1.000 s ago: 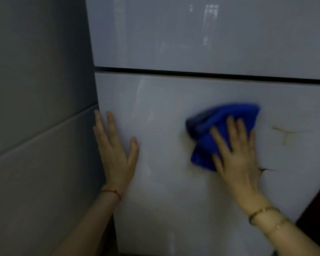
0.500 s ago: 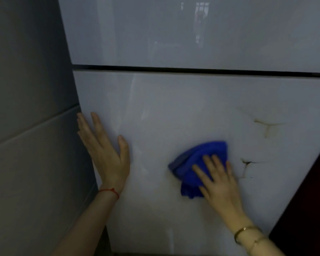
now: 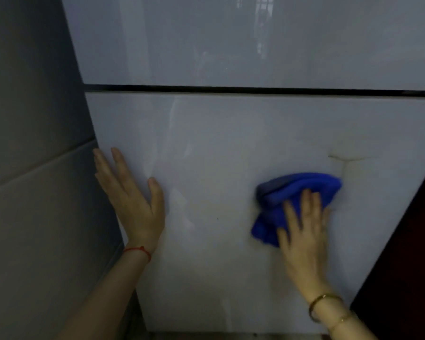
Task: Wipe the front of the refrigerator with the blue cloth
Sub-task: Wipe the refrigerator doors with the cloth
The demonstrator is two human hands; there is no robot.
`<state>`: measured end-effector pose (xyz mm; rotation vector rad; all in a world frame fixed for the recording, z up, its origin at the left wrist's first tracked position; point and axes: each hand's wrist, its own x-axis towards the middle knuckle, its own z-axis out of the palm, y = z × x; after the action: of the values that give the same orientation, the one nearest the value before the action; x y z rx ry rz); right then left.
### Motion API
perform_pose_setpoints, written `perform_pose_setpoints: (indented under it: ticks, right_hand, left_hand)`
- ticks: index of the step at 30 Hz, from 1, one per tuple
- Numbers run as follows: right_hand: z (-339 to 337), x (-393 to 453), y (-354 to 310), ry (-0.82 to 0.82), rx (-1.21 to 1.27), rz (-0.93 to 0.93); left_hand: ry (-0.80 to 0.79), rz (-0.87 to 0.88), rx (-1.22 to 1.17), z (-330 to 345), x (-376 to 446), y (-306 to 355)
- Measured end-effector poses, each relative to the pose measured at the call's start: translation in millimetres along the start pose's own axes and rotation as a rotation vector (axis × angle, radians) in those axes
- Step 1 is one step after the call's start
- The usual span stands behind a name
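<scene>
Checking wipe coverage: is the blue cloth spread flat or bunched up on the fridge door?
Bunched. The blue cloth shows thick rolled folds above the right hand, which presses it with straight fingers against the lower door.

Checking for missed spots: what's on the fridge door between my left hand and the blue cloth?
Head view: just bare door between the left hand and blue cloth, bar a tiny dark speck.

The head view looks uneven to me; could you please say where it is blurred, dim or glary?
Head view: right hand and blue cloth are motion-blurred; head view: left hand is sharper; head view: a bright reflection glares on the upper door, and the wall is dim.
</scene>
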<state>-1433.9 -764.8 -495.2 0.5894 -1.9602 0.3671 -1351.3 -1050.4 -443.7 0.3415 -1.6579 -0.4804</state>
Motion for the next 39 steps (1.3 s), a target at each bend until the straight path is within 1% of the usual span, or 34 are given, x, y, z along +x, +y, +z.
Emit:
perform_pose_setpoints:
  ticks: [2,3,4,6,8,10,12,13,14,15,18,21,23,25,28,31,33,34,35,36,39]
  right_hand:
    - [-19,33,15,0.110,0.064,0.183]
    - [-27,56,18,0.152,0.105,0.234]
    - [-35,78,19,0.183,0.132,0.248]
    - [-40,101,14,0.196,0.134,0.215]
    - [-30,78,12,0.136,0.110,0.140]
    - [-10,20,15,0.013,0.079,0.077]
    - [5,-45,21,-0.125,0.042,0.069]
    - [7,-64,26,-0.182,0.011,0.073]
    - [7,-71,32,-0.217,-0.006,0.073]
    - [5,-66,37,-0.212,-0.006,0.063]
    - [-11,-8,35,-0.087,0.039,0.072]
    - [-19,43,14,0.023,0.122,0.196]
    - [-12,36,3,0.039,0.112,0.195]
    - [-2,8,6,0.025,0.116,0.189]
    - [-5,-17,25,0.015,0.197,0.311]
    - [-19,21,36,0.124,0.234,0.360]
    - [-29,59,32,0.207,0.234,0.371]
    - [-31,72,25,0.219,0.224,0.377]
    - [-31,78,17,0.208,0.206,0.367]
    - [-29,75,8,0.177,0.179,0.319]
    - [-8,23,-7,0.003,0.118,0.020]
  left_hand:
    - [0.000,0.002,0.009,0,0,1]
    - [0.002,0.004,0.018,0,0,1]
    - [0.005,0.005,0.025,0,-1,2]
    - [0.006,-0.002,0.031,0,-1,3]
    - [-0.002,-0.001,0.023,-1,-1,3]
    - [-0.010,0.009,0.020,-2,-1,2]
    - [-0.019,0.018,0.017,-4,-1,1]
    - [-0.020,0.024,0.019,-4,-1,1]
    - [-0.019,0.030,0.025,-4,-1,0]
    - [-0.017,0.034,0.032,-4,-1,1]
    - [-0.010,0.024,0.048,-2,1,1]
    - [-0.008,0.031,0.057,-2,-1,1]
    - [-0.016,0.038,0.050,-3,-1,0]
    - [-0.019,0.038,0.042,-4,-1,-1]
    - [-0.023,0.042,0.025,-5,-1,1]
    - [-0.026,0.025,0.030,-6,-1,3]
    - [-0.032,0.021,0.036,-6,0,4]
    - [-0.035,0.021,0.038,-6,0,3]
    - [-0.038,0.021,0.038,-6,0,2]
    - [-0.038,0.022,0.037,-6,0,2]
    - [-0.034,0.024,0.036,-6,0,2]
